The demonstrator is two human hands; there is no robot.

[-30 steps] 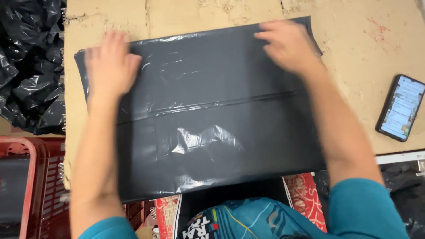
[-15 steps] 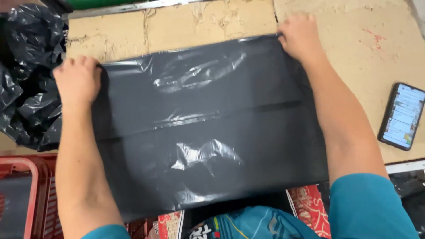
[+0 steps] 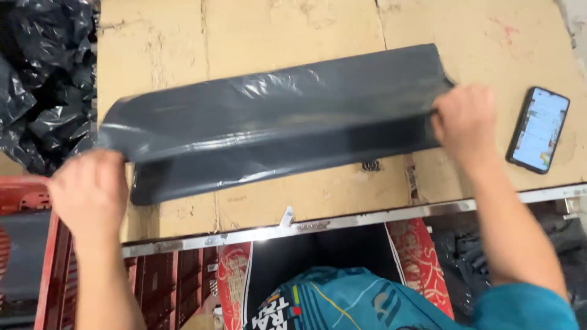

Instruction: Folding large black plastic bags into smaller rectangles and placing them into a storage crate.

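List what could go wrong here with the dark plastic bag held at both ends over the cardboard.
1. The dark plastic bag is thin and glossy; the left hand and right hand grip only its ends, so it may slip and the fold skew.
2. The phone lies close to the right hand; a sweep of the arm could knock it toward the table edge.

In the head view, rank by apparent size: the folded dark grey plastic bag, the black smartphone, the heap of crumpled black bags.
1. Folded dark grey plastic bag, largest.
2. Heap of crumpled black bags, partly cut off by the frame, so unsure.
3. Black smartphone, smallest.
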